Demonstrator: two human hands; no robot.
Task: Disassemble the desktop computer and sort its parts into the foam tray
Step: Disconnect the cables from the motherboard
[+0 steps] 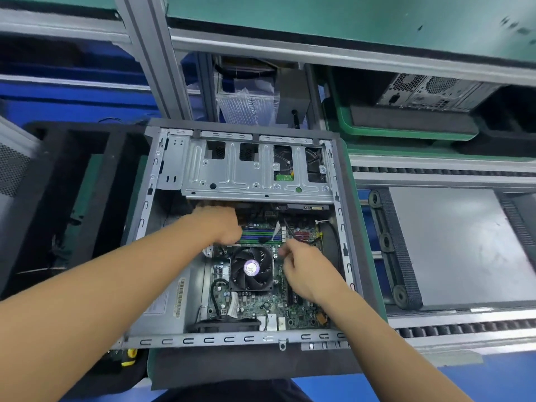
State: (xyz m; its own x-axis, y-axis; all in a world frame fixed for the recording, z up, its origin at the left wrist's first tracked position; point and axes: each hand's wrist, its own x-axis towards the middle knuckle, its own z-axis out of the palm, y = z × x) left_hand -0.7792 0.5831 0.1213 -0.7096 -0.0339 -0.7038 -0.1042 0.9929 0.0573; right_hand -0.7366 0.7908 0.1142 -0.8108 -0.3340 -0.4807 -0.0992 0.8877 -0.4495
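Desktop computer (255,172) open beneath left hand (223,224) and right hand (301,265), both inside it.

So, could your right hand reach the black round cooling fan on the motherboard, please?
Probably yes: the black cooling fan lies uncovered just beside the right hand, with nothing lying across it.

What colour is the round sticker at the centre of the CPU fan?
Pale purple sticker on the black fan; head view.
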